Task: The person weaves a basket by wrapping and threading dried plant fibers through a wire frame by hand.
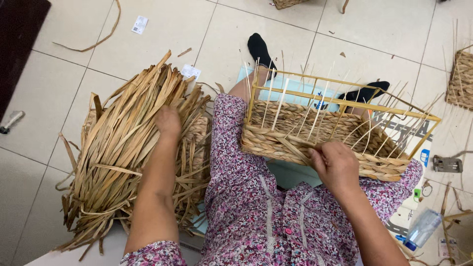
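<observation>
the fingers of the right hand (336, 165) are curled closed and pinch a flat straw strand at the near wall of the half-woven basket (315, 143), right where the braided rows end. the fingers of the left hand (168, 123) are buried in the heap of dried straw strips (123, 152); they look bent down into the strips, but whether they grip any strip cannot be told, since the back of the hand hides them.

the basket rests tilted on the person's lap, on the right thigh, its open top turned away from the body. its lower walls are woven in thick tan braid, and thin pale upright stakes (315, 113) rise from the weave to a yellow rectangular wire frame (345, 93) that forms the rim. the person wears a purple flowered dress (246, 197) and black socks (258, 49), legs stretched out on the tiled floor (64, 74).

the straw heap lies on the floor just beside the left thigh, touching the dress. farther off, a clear plastic bottle (421, 229) lies near the right elbow, a second woven piece (460, 81) sits at the right edge, and loose strands and 2 small paper tags (140, 24) are scattered on the tiles.
</observation>
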